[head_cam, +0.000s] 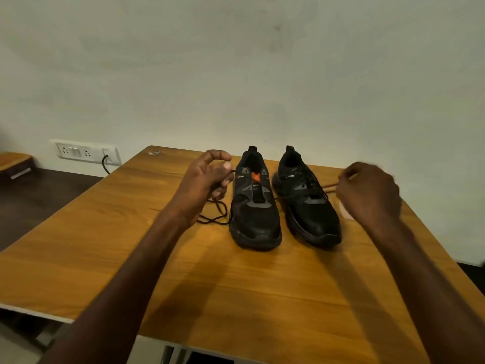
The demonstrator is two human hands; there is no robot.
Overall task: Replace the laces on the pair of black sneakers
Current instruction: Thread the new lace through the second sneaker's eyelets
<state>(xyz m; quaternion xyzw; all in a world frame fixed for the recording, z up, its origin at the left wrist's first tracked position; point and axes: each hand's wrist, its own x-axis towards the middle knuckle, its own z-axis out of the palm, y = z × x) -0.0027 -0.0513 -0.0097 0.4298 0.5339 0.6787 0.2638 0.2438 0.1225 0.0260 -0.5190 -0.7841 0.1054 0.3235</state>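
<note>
Two black mesh sneakers are sitting side by side, toes toward the person, on a smooth wood-grain table [110,245]. The left sneaker [253,206] is showing an orange tongue, mostly unlaced; the right sneaker [307,200] is wearing thin round laces. The left hand [207,179] is curling around a black cord lace [214,215] that is looping onto the table. The right hand [367,191] is pinching a lace end [329,185] beside the right shoe.

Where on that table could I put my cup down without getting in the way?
The near half of the wooden table, in front of the sneakers' toes, is bare apart from the forearms. The far-left corner is bare too. It is crowded around the two black sneakers, the loose lace and both hands.
</note>
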